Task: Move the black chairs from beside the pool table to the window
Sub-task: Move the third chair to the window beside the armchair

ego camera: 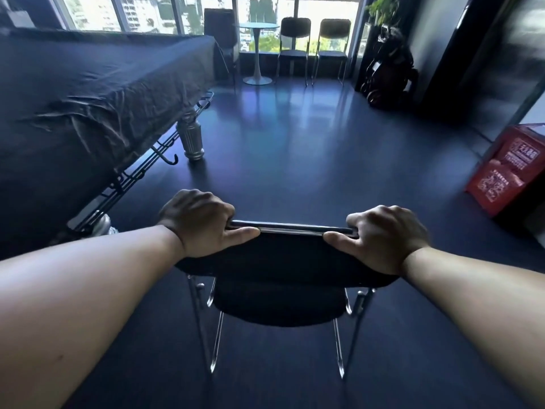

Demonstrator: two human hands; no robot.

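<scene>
A black chair point(280, 302) with chrome legs stands right in front of me, its back toward me. My left hand point(200, 222) grips the left end of its backrest top, and my right hand point(383, 237) grips the right end. The covered pool table point(88, 84) runs along the left side. Two more black chairs point(293, 51) point(331, 53) stand side by side at the window point(265, 13) at the far end of the room.
A round white pedestal table point(258, 48) stands left of the two far chairs, with a dark chair point(221, 31) behind it. A black bag and a plant point(386, 72) sit at the far right. A red box point(507, 175) stands at right. Dark open floor point(295, 143) lies ahead.
</scene>
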